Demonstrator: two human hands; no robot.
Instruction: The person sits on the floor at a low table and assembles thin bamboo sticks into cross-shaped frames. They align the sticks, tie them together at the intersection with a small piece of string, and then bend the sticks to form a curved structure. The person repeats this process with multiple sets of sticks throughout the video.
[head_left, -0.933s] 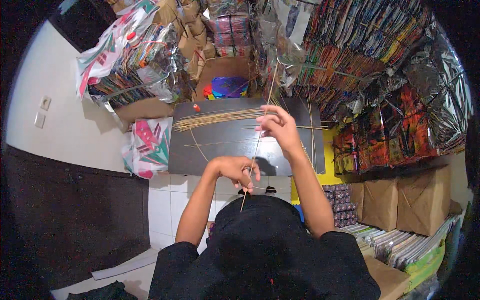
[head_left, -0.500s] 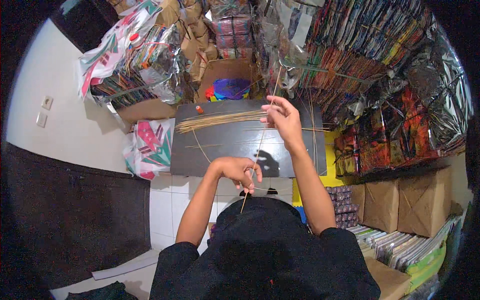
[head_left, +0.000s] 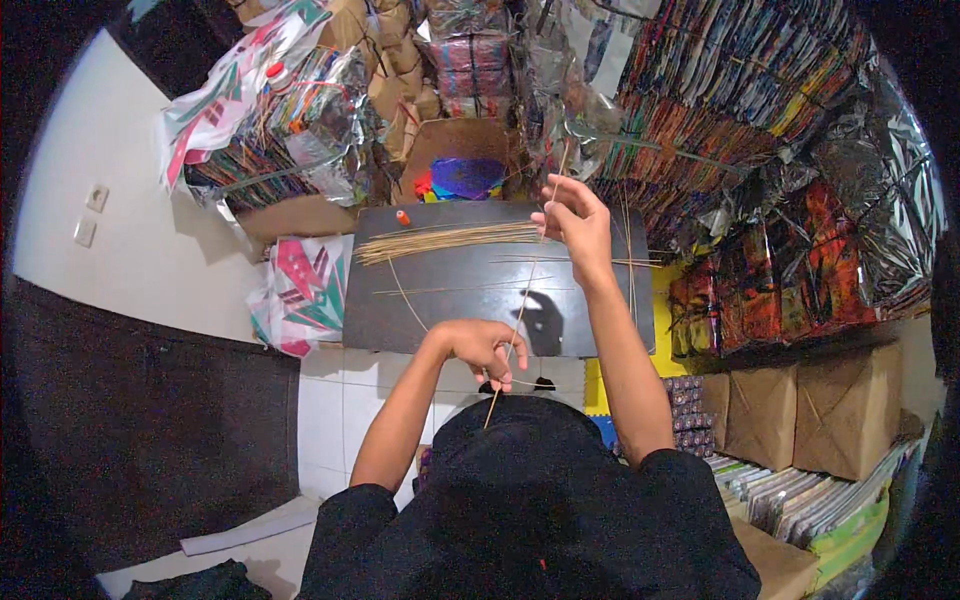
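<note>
A long thin tan stick (head_left: 523, 303) slants from near my lap up past the far edge of the dark table (head_left: 375, 318). My left hand (head_left: 482, 350) is closed on its lower part, at the table's near edge. Higher up, my right hand (head_left: 580, 225) pinches the same stick between thumb and fingers over the table. A second, bent strand (head_left: 408, 295) curves from the table to my left hand, and its end shows beyond the fingers. A bundle of similar sticks (head_left: 440, 241) lies across the far side of the table, left of my right hand.
A small orange spool (head_left: 403, 217) stands behind the bundle. Several loose sticks (head_left: 632, 285) cross at the table's right side. Tall stacks of wrapped, folded goods (head_left: 690, 150) rise at the far right, brown paper packages (head_left: 845, 410) at the right. A printed plastic bag (head_left: 305, 290) hangs at the left.
My right hand has shifted slightly right and its fingers have drawn closer together around the stick. My left hand keeps nearly the same place and grip.
</note>
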